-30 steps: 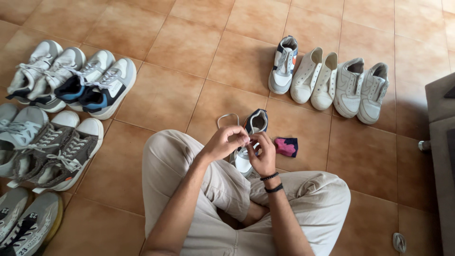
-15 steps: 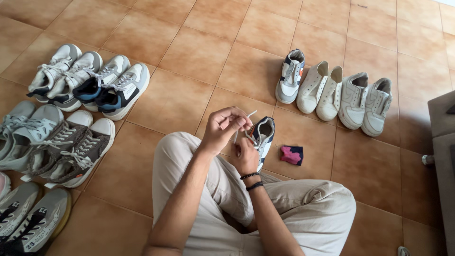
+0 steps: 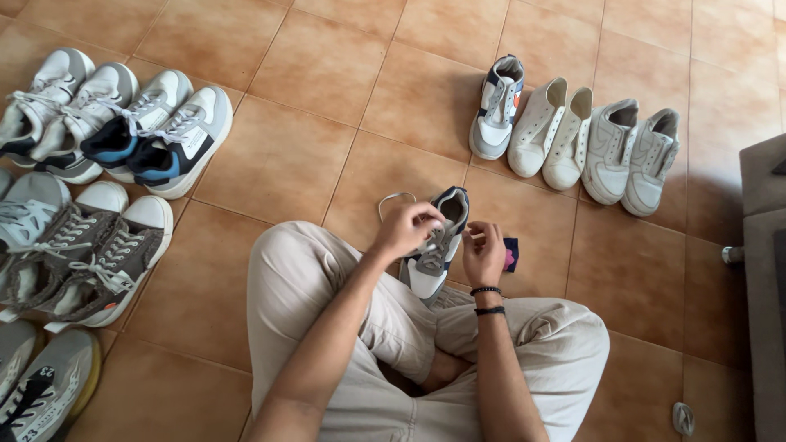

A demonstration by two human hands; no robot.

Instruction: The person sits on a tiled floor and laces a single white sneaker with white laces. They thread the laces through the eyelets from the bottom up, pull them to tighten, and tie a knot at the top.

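I sit cross-legged on a tiled floor with a grey, white and navy sneaker (image 3: 436, 245) in front of my knees. My left hand (image 3: 407, 229) pinches a white lace (image 3: 391, 199) that loops out to the left of the shoe. My right hand (image 3: 485, 254) pinches the other end of the lace at the shoe's right side; two dark bracelets sit on that wrist. A pink and navy cloth (image 3: 511, 254) lies partly hidden behind my right hand.
A matching single sneaker (image 3: 494, 106) and two pairs of white shoes (image 3: 596, 143) stand in a row ahead. Several laced sneakers (image 3: 123, 131) line the left side. A grey furniture edge (image 3: 765, 270) is at right. A small white object (image 3: 683, 418) lies at bottom right.
My left hand has come down from a raised pull to the shoe's tongue. My right hand moved from the shoe's left side to its right. The lace now loops left.
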